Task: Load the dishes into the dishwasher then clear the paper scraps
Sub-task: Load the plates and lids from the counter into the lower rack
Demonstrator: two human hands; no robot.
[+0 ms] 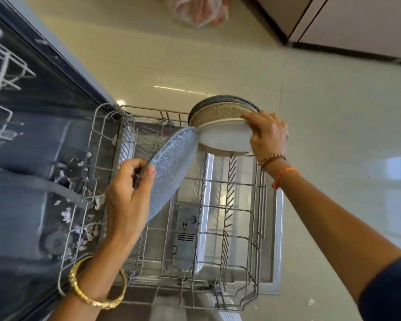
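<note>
One speckled blue-grey round plate [171, 172] is pinched by its near rim in the left hand [127, 195], thumb on the face and fingers curled behind. The plate stands on edge, tilted, its long axis running from the grip up and away toward the far right, above the pulled-out grey wire dishwasher rack [218, 228]. The right hand [266, 135] clamps a stack of round plates, white underside showing [222, 130], at the rack's far edge, just touching the single plate's top rim. The tine rows lie directly below and right of the left grip, so the left hand is nearer to them; the plate probably needs lowering edge-first between them. White paper scraps [67, 214] lie on the dishwasher floor, left of the rack.
</note>
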